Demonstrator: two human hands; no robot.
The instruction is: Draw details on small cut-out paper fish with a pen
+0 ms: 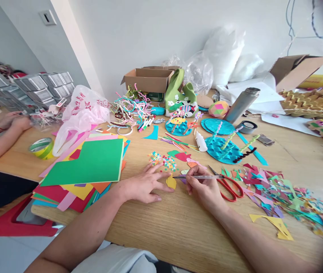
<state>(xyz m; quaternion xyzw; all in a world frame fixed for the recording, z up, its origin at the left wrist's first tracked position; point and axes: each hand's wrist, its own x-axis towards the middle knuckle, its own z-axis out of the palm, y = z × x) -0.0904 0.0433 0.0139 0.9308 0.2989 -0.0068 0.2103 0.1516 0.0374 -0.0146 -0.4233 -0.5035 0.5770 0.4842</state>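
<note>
My left hand lies on the table with its fingers spread, two of them at the edge of a yellow paper cutout shaped like a fish. In my right hand is a slim grey pen, its dark tip pointing left at the cutout's upper edge. Beyond my left fingers are small piles of colourful paper dots. Several fish-shaped cutouts, among them a red one, lie just past the pen. Scissors with red handles rest against the right side of my right hand.
Coloured paper sheets are stacked at left beside yellow-green tape. Paper scraps cover the right side. Blue decorated discs, a white glue bottle and a steel flask stand farther back. Another person's hands are at far left.
</note>
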